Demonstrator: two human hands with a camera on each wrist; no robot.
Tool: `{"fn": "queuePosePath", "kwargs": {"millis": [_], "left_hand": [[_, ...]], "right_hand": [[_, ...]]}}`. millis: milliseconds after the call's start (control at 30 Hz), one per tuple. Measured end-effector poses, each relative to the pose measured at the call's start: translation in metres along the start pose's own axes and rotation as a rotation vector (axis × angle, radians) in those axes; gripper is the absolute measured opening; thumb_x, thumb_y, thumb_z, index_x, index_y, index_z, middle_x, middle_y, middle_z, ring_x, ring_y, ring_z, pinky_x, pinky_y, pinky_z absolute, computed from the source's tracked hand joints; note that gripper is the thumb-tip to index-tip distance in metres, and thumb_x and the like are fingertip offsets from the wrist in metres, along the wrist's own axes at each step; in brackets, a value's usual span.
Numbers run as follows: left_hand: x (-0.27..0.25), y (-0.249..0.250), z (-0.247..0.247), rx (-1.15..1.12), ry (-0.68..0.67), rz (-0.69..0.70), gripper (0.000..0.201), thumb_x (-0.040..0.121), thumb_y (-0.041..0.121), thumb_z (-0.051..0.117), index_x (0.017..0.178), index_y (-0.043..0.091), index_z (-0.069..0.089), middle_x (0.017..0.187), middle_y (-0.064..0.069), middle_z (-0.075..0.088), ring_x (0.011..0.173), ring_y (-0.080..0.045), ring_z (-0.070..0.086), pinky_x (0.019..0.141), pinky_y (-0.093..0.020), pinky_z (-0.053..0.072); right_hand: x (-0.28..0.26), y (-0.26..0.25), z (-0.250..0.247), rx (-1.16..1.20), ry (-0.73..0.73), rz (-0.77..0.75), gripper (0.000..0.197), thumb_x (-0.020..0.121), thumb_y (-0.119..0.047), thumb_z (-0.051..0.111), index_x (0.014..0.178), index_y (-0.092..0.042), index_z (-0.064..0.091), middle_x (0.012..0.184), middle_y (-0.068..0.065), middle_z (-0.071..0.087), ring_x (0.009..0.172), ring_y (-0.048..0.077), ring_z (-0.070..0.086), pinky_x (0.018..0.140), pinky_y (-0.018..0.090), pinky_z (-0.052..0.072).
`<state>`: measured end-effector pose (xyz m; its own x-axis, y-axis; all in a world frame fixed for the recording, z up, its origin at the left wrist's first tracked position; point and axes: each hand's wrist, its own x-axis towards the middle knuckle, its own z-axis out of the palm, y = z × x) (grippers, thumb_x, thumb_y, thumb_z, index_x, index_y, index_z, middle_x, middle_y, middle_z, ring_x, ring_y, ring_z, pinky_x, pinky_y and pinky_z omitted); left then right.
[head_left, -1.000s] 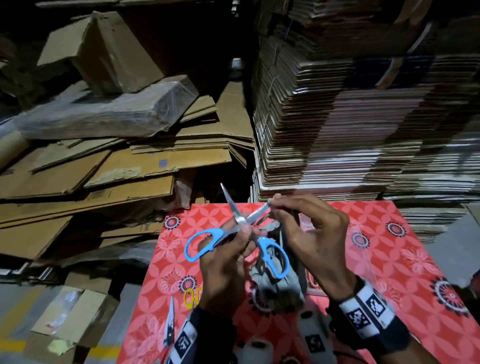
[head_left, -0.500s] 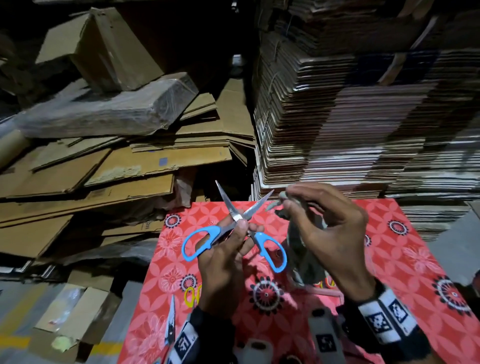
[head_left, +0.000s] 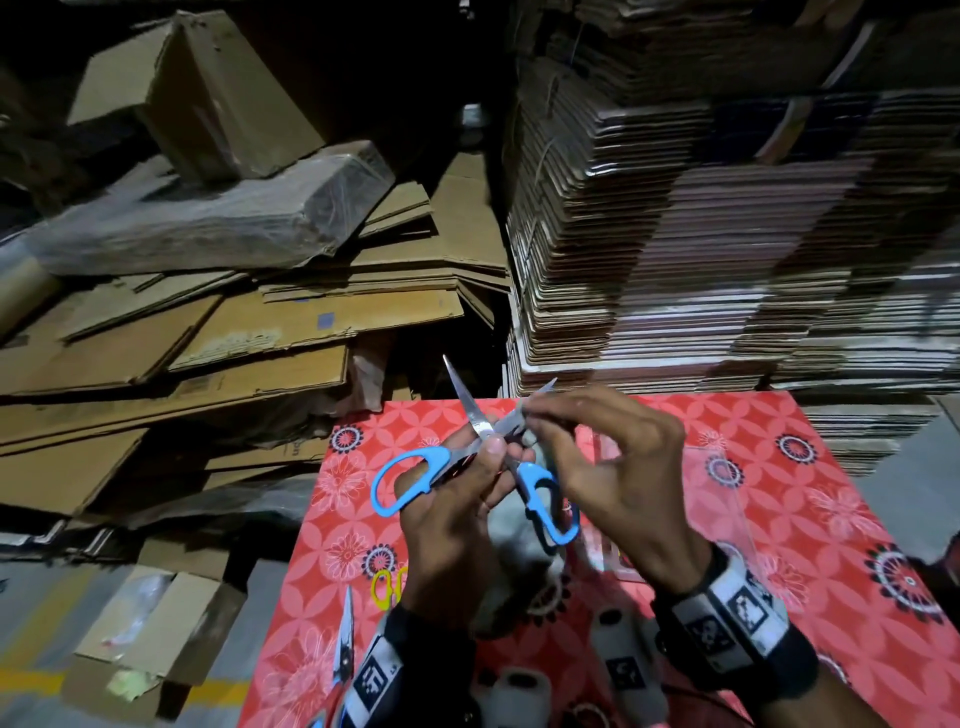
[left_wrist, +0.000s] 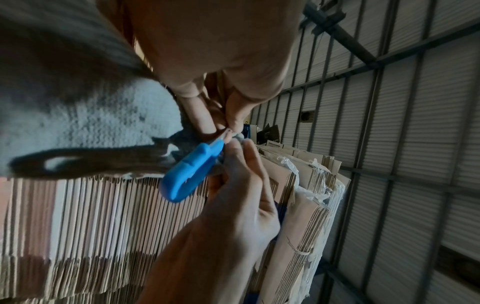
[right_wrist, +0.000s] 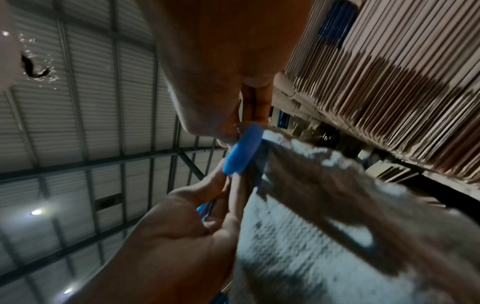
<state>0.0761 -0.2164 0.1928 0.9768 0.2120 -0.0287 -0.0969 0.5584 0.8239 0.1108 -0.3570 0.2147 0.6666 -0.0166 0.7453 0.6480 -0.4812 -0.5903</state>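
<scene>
Head view: left hand (head_left: 452, 535) grips blue-handled steel scissors (head_left: 475, 415) at the pivot, above the red floral counter (head_left: 779, 519), twelve o'clock edge; right hand (head_left: 618, 467) pinches grey cloth (head_left: 506, 530) round the one-o'clock blade. Best wipe tipward, along the spine.

No words, brands or numbers can be read. Square black-and-white code patterns alone are printed on the white right wrist band (head_left: 737, 618) and on the white left wrist band (head_left: 375, 675).
</scene>
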Motion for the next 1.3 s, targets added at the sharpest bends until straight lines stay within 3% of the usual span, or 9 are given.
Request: {"fn": "queuePosePath", "kwargs": {"millis": [100, 267, 367, 433, 600, 900, 1067, 1200, 1300], "left_hand": [[0.000, -0.002, 0.000, 0.084, 0.011, -0.018, 0.021, 0.087, 0.018, 0.076, 0.097, 0.000, 0.076, 0.092, -0.018, 0.075, 0.093, -0.031, 0.076, 0.088, -0.038, 0.060], [-0.002, 0.000, 0.002, 0.026, -0.030, -0.008, 0.035, 0.089, 0.015, 0.071, 0.109, -0.014, 0.069, 0.105, -0.027, 0.075, 0.098, -0.032, 0.076, 0.086, -0.038, 0.063], [-0.004, 0.000, 0.004, 0.080, -0.049, -0.032, 0.016, 0.092, 0.008, 0.065, 0.096, 0.003, 0.079, 0.088, -0.017, 0.077, 0.082, -0.023, 0.078, 0.067, -0.027, 0.061], [-0.004, -0.002, 0.004, 0.155, -0.058, 0.007, 0.030, 0.097, -0.001, 0.060, 0.085, 0.016, 0.082, 0.077, -0.009, 0.074, 0.071, -0.016, 0.074, 0.062, -0.023, 0.059], [0.001, -0.007, -0.003, 0.125, -0.064, 0.100, 0.014, 0.095, 0.003, 0.068, 0.101, -0.009, 0.072, 0.093, -0.029, 0.073, 0.087, -0.031, 0.073, 0.080, -0.035, 0.061], [0.001, -0.010, -0.006, 0.160, -0.083, 0.142, 0.014, 0.092, 0.010, 0.070, 0.090, -0.002, 0.076, 0.090, -0.022, 0.076, 0.089, -0.031, 0.075, 0.082, -0.038, 0.061], [-0.002, -0.006, -0.001, 0.196, -0.075, 0.122, 0.027, 0.094, 0.001, 0.063, 0.082, 0.015, 0.083, 0.079, -0.010, 0.075, 0.078, -0.023, 0.073, 0.076, -0.031, 0.062], [0.001, -0.008, -0.004, 0.139, -0.061, 0.101, 0.008, 0.091, 0.009, 0.073, 0.093, 0.005, 0.079, 0.095, -0.023, 0.076, 0.090, -0.032, 0.075, 0.083, -0.039, 0.060], [0.001, -0.009, -0.004, 0.164, -0.057, 0.099, 0.020, 0.095, 0.006, 0.064, 0.091, 0.011, 0.082, 0.087, -0.021, 0.074, 0.087, -0.032, 0.074, 0.080, -0.038, 0.062]], "right_hand": [[0.008, 0.006, -0.007, -0.023, 0.066, 0.063, 0.020, 0.081, 0.003, 0.084, 0.092, -0.013, 0.084, 0.088, -0.005, 0.077, 0.079, 0.006, 0.071, 0.073, 0.025, 0.056], [-0.009, -0.015, 0.005, -0.005, -0.091, 0.024, 0.023, 0.079, 0.009, 0.080, 0.089, -0.012, 0.084, 0.085, -0.004, 0.076, 0.078, 0.004, 0.070, 0.071, 0.020, 0.055], [0.008, 0.006, -0.006, 0.008, -0.034, 0.106, 0.024, 0.077, 0.008, 0.080, 0.086, -0.015, 0.084, 0.081, -0.006, 0.075, 0.076, 0.005, 0.069, 0.069, 0.029, 0.056], [0.013, 0.012, -0.011, -0.017, 0.024, 0.145, 0.025, 0.077, 0.007, 0.080, 0.085, -0.016, 0.084, 0.080, -0.006, 0.074, 0.076, 0.006, 0.069, 0.068, 0.032, 0.056], [-0.003, -0.014, -0.002, 0.020, -0.109, 0.079, 0.025, 0.076, 0.010, 0.080, 0.084, -0.013, 0.083, 0.080, -0.006, 0.073, 0.075, 0.004, 0.068, 0.068, 0.019, 0.052], [-0.006, -0.015, 0.001, 0.041, -0.127, 0.102, 0.026, 0.075, 0.009, 0.081, 0.085, -0.015, 0.084, 0.080, -0.007, 0.074, 0.075, 0.006, 0.070, 0.068, 0.022, 0.054], [0.010, 0.006, -0.008, -0.016, 0.007, 0.193, 0.026, 0.076, 0.005, 0.081, 0.084, -0.019, 0.084, 0.080, -0.010, 0.074, 0.076, 0.004, 0.069, 0.067, 0.021, 0.053], [-0.006, -0.015, 0.003, 0.028, -0.138, 0.106, 0.027, 0.075, 0.008, 0.081, 0.086, -0.016, 0.084, 0.080, -0.009, 0.074, 0.076, 0.005, 0.069, 0.068, 0.018, 0.052], [0.010, 0.009, -0.006, 0.015, -0.025, 0.194, 0.025, 0.076, 0.006, 0.082, 0.085, -0.018, 0.085, 0.079, -0.009, 0.074, 0.074, 0.005, 0.069, 0.065, 0.023, 0.054]]}}
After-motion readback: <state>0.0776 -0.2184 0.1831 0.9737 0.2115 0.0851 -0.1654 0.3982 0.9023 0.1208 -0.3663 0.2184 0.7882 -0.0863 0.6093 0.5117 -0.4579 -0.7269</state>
